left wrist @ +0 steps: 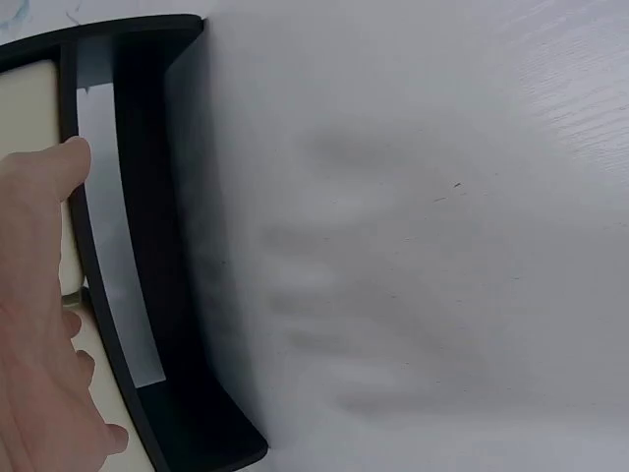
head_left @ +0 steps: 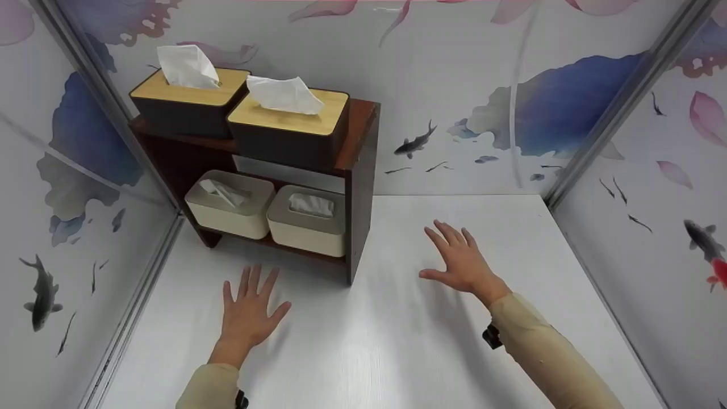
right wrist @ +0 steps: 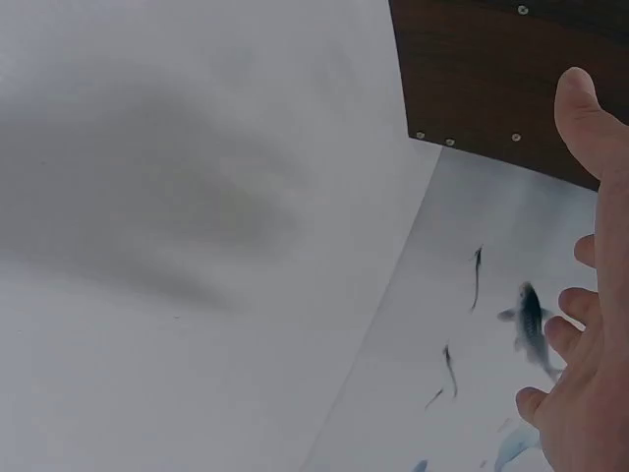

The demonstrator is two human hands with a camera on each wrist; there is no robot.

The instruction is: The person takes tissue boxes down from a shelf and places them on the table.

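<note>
Open tabletop right of the shelf, tissue boxes crowding both tiers, walls on three sides

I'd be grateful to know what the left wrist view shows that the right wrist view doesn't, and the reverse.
Only the left wrist view shows the left grip and parts of the cream tissue boxes. Only the right wrist view shows the right grip, the fish print on the wall, and screw heads in the dark shelf. Both show part of that shelf and the white tabletop.
</note>
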